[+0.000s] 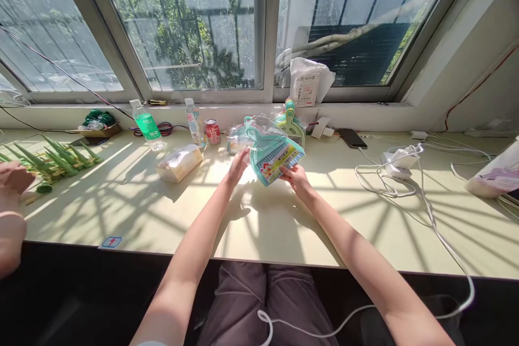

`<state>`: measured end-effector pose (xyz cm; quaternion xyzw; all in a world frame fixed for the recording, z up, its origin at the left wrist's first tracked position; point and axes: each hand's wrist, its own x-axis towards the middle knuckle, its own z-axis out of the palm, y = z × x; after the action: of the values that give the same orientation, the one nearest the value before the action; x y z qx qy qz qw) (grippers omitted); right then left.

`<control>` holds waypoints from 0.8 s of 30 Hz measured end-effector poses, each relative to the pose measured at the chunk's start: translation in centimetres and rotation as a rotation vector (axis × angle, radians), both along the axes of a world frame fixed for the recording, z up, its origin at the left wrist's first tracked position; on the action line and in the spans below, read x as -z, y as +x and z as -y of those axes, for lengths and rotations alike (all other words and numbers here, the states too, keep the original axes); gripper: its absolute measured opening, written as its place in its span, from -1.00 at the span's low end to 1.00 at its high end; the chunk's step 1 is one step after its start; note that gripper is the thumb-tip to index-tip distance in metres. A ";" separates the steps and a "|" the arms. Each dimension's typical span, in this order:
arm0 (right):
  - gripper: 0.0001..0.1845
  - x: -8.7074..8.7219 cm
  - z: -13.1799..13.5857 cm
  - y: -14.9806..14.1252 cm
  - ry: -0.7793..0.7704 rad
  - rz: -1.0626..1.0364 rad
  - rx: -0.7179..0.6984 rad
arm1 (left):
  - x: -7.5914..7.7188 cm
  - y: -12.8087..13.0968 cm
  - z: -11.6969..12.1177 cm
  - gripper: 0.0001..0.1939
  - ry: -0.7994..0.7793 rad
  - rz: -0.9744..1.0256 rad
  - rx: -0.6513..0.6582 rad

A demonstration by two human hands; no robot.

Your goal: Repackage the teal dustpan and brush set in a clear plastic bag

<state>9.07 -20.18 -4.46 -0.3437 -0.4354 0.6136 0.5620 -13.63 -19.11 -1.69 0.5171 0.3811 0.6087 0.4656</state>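
Above the middle of the table I hold a teal dustpan and brush set (270, 154) in clear plastic wrap, tilted, its yellow printed label facing me. My left hand (239, 165) is closed on the left side of the wrapped set, fingers partly hidden behind it. At the lower right corner, my right hand (297, 177) grips the edge with the thumb in front. Just behind stands a wrapped yellow-green dustpan set (292, 127). Another wrapped teal set (235, 143) shows partly behind the held one.
To the left are a tissue pack (179, 163), a red can (212, 131) and two bottles, one green-labelled (146, 125). Another person's hand (16, 177) is near green pointed pieces (60, 157). On the right lie a phone (352, 138), white cables and a power strip (399, 162).
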 end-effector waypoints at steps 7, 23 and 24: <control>-0.33 -0.1 0.6 -0.5 0.005 -0.007 0.074 | 0.0 2.6 1.0 -0.24 -0.055 0.164 0.145; 0.16 -1.3 0.8 0.6 0.083 -0.061 0.159 | -0.2 3.8 1.6 -0.23 -0.038 0.128 0.141; 0.19 -1.2 0.8 0.7 0.084 -0.059 0.158 | -0.2 4.0 1.8 -0.24 -0.035 0.134 0.164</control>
<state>9.73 -20.95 -3.28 -0.3349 -0.4155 0.5583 0.6353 -9.60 -20.86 -1.51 0.4963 0.3160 0.5950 0.5476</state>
